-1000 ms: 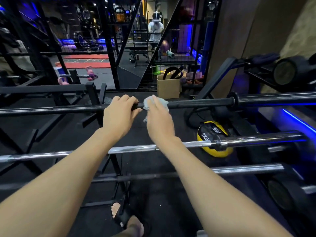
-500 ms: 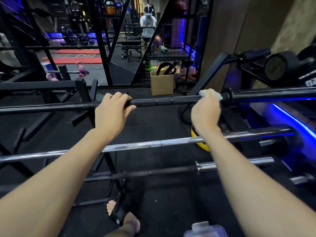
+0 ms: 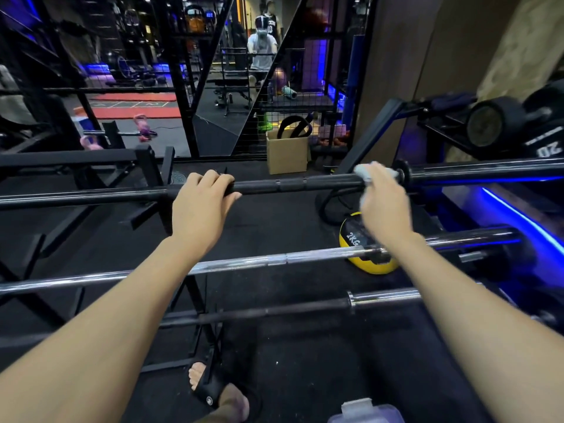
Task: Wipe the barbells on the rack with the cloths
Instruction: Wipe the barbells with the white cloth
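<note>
Landmark = black barbell (image 3: 305, 184), top bar on the rack (image 3: 152, 166), running left-right across the whole view.

Rack: black steel frame, uprights left of the bar's middle, holding the bars in tiers. Nearer the camera and below the black barbell: chrome barbell (image 3: 244, 262), then a third bar (image 3: 305, 308) with a dark shaft and a chrome sleeve on its right end.

Floor beneath the bars: dark rubber. Yellow-and-black medicine ball (image 3: 354, 239) marked 2KG lies under the black barbell's right part, partly hidden behind the chrome barbell. Cardboard box (image 3: 287, 154) stands beyond the black barbell, just right of its middle. One sandalled foot (image 3: 204, 383) shows below the third bar.

Left hand (image 3: 198, 209): grip wrapped over the black barbell left of centre, fingers curled over the top, thumb out along the shaft.

Right hand (image 3: 384, 199): on the same bar's right end, just short of the collar. Grip clamped on a light cloth (image 3: 363, 170), which is pressed around the shaft; cloth pokes out past the fingers and under the palm. Hand slightly blurred.

Clear plastic container (image 3: 366, 413) at bottom edge, nearest the camera.
</note>
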